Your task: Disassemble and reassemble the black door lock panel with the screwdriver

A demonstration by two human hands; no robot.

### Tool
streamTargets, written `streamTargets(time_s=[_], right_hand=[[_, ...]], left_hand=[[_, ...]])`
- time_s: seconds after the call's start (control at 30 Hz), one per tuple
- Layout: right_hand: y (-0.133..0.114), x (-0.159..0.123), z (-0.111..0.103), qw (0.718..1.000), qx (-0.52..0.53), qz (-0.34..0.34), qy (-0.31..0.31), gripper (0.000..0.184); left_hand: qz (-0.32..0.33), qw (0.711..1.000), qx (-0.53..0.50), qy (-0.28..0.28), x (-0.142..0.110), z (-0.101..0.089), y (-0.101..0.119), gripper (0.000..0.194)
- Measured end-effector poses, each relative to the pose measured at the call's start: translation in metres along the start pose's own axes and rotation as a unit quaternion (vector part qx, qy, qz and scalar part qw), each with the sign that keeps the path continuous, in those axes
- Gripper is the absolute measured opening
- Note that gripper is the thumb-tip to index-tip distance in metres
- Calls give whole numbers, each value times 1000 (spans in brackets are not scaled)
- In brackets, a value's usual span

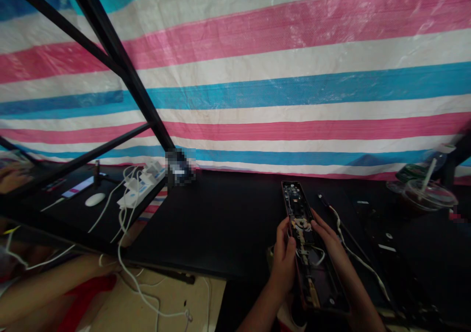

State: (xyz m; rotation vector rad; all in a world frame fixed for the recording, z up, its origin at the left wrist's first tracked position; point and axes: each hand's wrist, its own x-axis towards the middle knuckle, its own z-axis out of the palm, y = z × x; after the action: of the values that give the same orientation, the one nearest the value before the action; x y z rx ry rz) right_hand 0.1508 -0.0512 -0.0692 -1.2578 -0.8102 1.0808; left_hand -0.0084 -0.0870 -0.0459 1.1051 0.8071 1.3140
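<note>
a long, narrow open casing (308,238) was held near the right part of a black table (217,219), pointing away, its boards (301,225) and a looped white wire (323,258) exposed. the left hand (284,261) gripped its left side, thumb at the rim; the right hand (327,234) had its fingers closed along the right side. whether the underside touched the table could not be told. it seemed likely to be stiff and fairly light, perhaps slippery outside, with fragile boards and wire; the long side walls looked the safest hold. a pale cable (362,265) lay just right, a plastic cup (429,199) farther right, and a white power strip (142,192) well left.
</note>
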Motion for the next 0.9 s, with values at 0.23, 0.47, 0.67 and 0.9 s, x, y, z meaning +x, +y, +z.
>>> streamTargets(time_s=[0.23,0.47,0.67,0.9], right_hand=[[9,-16,7,999,35,-6,10,63],[6,-19,9,999,40,-25,4,62],[1,-18,9,997,68,-9,-20,61],[0,-23,13,993,114,-21,-22,59]], left_hand=[[-34,998,-51,-6,1,-3,-3,52],[-17,1000,-22,-3,2,-3,-4,55],[-19,1000,17,11,1,-1,-13,65],[-31,997,65,28,3,0,-16,71]])
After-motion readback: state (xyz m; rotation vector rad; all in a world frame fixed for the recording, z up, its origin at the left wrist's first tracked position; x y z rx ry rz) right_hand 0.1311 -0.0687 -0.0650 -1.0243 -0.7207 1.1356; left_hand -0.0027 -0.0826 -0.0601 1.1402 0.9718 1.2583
